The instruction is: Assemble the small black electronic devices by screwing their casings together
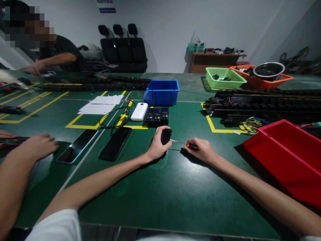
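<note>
My left hand (158, 144) is closed around a small black box-shaped part (166, 136), held upright over the green table (155, 197). In my right hand (202, 150) is a screwdriver (191, 146) with an orange and black handle, my fingers wrapped around it. Its thin metal shaft points left, and the tip meets or nearly meets the right side of the black part; exact contact is too small to tell. Just beyond my left hand stand several similar black modules (156, 116) in a row. A white power-bank-like block (139, 111) lies beside them.
Two phones, one black (115, 144) and one blue-edged (78, 146), lie left. A blue bin (162, 92) stands behind, a red bin (286, 157) at right. Green (225, 78) and orange baskets (265, 82) sit farther back. A co-worker's hand (37, 147) is at far left; another person (62, 50) works beyond.
</note>
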The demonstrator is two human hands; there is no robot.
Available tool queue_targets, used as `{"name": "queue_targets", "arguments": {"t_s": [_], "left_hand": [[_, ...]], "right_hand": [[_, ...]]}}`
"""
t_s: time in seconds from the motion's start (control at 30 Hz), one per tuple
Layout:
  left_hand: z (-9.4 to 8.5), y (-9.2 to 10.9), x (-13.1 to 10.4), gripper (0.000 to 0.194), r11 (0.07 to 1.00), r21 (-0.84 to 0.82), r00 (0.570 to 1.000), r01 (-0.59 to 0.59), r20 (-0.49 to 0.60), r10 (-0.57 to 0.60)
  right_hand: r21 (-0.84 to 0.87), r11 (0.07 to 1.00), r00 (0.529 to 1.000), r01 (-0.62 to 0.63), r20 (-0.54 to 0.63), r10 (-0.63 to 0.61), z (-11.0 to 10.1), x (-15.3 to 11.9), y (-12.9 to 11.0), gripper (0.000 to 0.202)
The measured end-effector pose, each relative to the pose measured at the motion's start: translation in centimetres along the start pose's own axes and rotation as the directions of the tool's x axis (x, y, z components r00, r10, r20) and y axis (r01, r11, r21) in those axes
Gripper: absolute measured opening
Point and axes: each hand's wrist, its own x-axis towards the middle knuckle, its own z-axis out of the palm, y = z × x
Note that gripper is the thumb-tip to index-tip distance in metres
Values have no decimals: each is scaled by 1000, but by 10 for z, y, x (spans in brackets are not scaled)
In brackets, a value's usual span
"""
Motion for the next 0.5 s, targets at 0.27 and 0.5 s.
{"name": "queue_targets", "arguments": {"t_s": [0.27, 0.5], "left_hand": [[0, 0, 0, 48, 1000, -12, 1000, 0, -9, 0], [0, 0, -1, 48, 1000, -24, 1000, -6, -26, 5]], "right_hand": [[-13, 998, 998, 59, 17, -59, -1, -1, 4, 17], [-39, 997, 998, 60, 34, -59, -1, -1, 5, 20]]}}
